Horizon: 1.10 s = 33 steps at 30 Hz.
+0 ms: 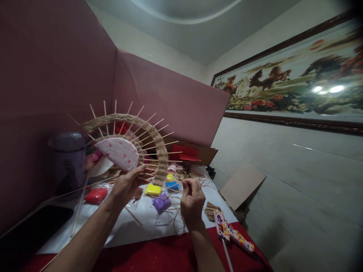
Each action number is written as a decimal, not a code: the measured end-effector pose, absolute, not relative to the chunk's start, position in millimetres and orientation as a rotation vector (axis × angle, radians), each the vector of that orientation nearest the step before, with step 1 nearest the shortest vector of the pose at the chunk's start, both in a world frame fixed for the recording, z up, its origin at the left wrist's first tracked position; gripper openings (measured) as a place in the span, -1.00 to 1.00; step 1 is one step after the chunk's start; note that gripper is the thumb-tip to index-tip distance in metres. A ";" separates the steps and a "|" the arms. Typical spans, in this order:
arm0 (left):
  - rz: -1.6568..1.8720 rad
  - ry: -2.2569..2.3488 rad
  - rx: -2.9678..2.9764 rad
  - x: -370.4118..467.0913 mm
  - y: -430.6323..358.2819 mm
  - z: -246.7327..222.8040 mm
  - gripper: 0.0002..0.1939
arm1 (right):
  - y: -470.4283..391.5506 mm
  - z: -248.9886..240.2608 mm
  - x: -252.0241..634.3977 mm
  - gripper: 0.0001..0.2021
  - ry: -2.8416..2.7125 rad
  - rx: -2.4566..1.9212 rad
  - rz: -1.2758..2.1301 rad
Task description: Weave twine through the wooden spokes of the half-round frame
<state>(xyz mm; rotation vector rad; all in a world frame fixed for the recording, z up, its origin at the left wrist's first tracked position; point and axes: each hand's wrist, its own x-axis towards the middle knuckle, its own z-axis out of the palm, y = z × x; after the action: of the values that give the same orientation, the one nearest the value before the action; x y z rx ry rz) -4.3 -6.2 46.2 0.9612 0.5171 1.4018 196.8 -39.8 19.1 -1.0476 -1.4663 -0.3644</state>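
A half-round woven piece (162, 156) is held up over the table, with thin wooden sticks fanning out through a band of twisted twine. At its centre sits a white half-disc of cloth (120, 151) with small red marks. My left hand (127, 185) grips the piece at its lower edge, fingers partly hidden behind the sticks. Just right of the band's lower end, my right hand (193, 200) is closed in a pinch on a strand of twine (176, 223), which loops down below it. What lies exactly between the fingertips is small and hard to see.
Yellow (153, 189), purple (161, 203) and red (96, 195) packets lie on the white sheet. A flower-patterned glue gun (231, 232) rests at right on the red cloth. At left stand a purple cup (69, 162) and a dark phone-like slab (42, 226). Pink panels (170, 102) rise behind.
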 end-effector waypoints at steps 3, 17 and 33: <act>1.413 0.530 0.958 -3.7 -6.2 46.5 -0.84 | -39.5 18.8 196.9 -0.87 -1.482 -1.072 -0.331; 1.422 0.576 0.982 -3.6 -7.1 47.5 -0.82 | -40.0 19.4 199.7 -0.86 -1.487 -1.120 -0.403; 1.314 0.670 1.147 14.8 -10.8 37.8 -0.74 | -43.3 10.9 189.2 -0.87 -1.628 -1.108 -0.348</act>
<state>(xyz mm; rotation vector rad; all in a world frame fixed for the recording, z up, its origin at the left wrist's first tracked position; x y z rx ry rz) 14.8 -10.8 37.8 1.1466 0.6697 1.3140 189.2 -43.3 10.9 -1.1083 -1.6283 -0.3484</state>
